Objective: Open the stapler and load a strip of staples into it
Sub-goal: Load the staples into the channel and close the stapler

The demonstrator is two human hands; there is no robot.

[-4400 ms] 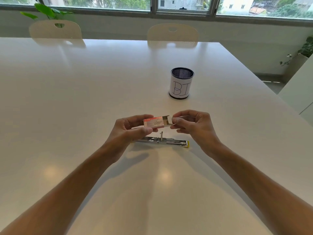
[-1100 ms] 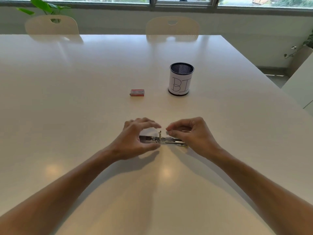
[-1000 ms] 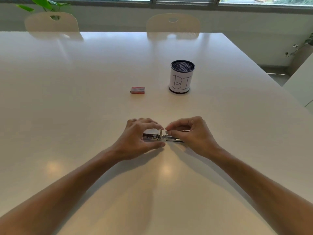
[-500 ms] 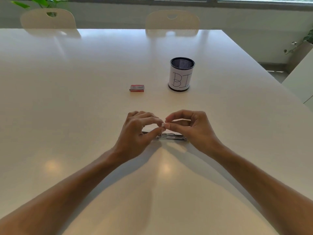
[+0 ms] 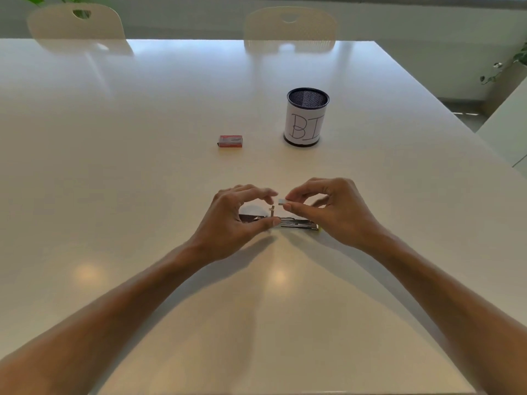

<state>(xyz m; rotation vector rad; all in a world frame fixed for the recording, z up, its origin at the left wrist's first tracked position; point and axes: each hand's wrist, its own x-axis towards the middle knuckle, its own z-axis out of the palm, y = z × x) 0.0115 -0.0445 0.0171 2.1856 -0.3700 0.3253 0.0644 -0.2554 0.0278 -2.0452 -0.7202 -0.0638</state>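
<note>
The stapler (image 5: 281, 220) lies opened flat on the white table (image 5: 142, 195), near the middle of the view, its long metal body running from nine o'clock to three o'clock with a small upright post standing at its centre. The staple box (image 5: 231, 141), which was in both hands a few seconds ago, now sits closed on the table well beyond the stapler at about eleven o'clock from it, just to the nine o'clock side of the mesh pen cup (image 5: 306, 116).

The right hand (image 5: 328, 209) is pinched shut on a small pale strip of staples (image 5: 281, 201), thumb and forefinger closed on it, and holds it above the stapler and just beside the upright post. The left hand (image 5: 236, 218) is curled over the nine o'clock half of the stapler, its thumb pressed against the near edge of the body and its fingers arched over the top; it seems to be steadying the tool, though whether it truly clamps it cannot be told. Half a second ago the fingertips of both hands met around the strip; now they have drawn slightly apart, leaving the strip with the right hand alone.

That suggests the strip has been taken out and readied, and the opening step is done. What remains, by my reading, is lowering the strip into the metal channel and closing the stapler. The strip is tiny and could tilt or break.
</note>
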